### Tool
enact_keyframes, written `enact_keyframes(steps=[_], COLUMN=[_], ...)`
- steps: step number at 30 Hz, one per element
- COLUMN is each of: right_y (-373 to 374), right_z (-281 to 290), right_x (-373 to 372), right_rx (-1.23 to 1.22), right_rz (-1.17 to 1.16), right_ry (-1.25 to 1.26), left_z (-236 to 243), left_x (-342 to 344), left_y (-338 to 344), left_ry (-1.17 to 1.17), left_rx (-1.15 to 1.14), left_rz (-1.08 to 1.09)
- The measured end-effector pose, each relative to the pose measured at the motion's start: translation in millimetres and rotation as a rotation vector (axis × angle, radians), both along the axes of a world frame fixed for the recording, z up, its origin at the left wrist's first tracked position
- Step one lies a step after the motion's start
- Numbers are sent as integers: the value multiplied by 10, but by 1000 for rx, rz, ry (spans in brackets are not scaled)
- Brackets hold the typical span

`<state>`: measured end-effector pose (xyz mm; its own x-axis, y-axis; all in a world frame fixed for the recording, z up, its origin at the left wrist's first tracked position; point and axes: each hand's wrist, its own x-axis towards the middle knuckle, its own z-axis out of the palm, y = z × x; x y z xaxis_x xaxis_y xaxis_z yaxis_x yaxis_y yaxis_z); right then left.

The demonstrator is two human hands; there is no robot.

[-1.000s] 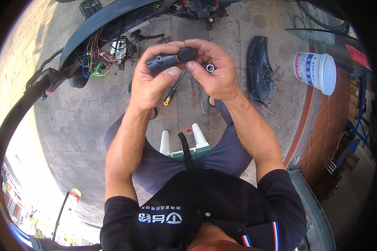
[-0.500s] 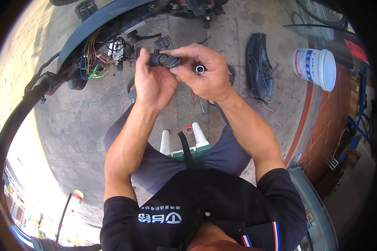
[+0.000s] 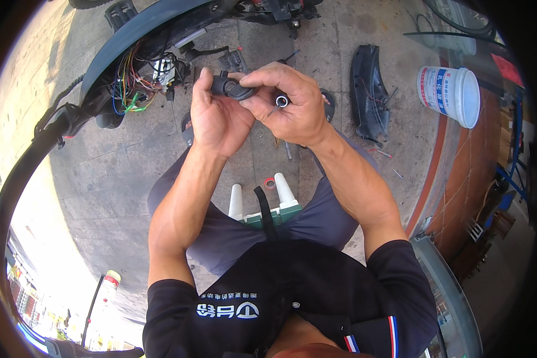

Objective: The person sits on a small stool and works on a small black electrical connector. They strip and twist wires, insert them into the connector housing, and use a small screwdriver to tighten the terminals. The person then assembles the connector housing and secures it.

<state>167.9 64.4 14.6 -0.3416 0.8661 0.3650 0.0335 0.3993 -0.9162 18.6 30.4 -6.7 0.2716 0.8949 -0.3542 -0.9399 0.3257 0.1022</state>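
Head view shows us a black cylindrical part [image 3: 221, 84] with a rounded cap [image 3: 239, 91] at its right end, lying between the two grips; the left grip [image 3: 222, 122] holds it, palm turned up, thumb upright against its left end and fingers mostly hidden behind it; the right grip [image 3: 295, 106] is narrow, thumb and forefinger pinching the cap, while a silver-ended socket [image 3: 282, 101] sits in its curled fingers.

Left of the left grip we see a tangle of coloured wires [image 3: 129, 76] beside a white box [image 3: 164, 71], under a long curved dark panel [image 3: 121, 43]; just beyond the grips, small black pieces [image 3: 232, 61] lie on the floor [image 3: 394, 33].

Right of the right grip lies a black curved cover [image 3: 366, 86] with thin wires on it; farther out the same way is a white bucket [image 3: 449, 95], tipped over so that its mouth faces right; below the right grip we make out a slim tool [image 3: 289, 151], its upper end hidden by the hand.

Nearer the body, below both grips, we find a red tape roll [image 3: 266, 183] by the white legs [image 3: 285, 190] of a green stool [image 3: 290, 210]; a black strap [image 3: 264, 210] crosses the stool.
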Motion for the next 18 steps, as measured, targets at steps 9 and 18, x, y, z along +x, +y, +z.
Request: enact_keyframes(steps=[9, 18], right_y=[6, 10], right_z=[-6, -90], right_x=[52, 18], right_rx=[-84, -191], right_rz=[24, 18], right_ry=[-107, -242], left_z=[-27, 81], left_x=[-60, -46], left_y=[26, 0], left_ry=[323, 1199], left_rx=[108, 511], left_rz=[65, 269])
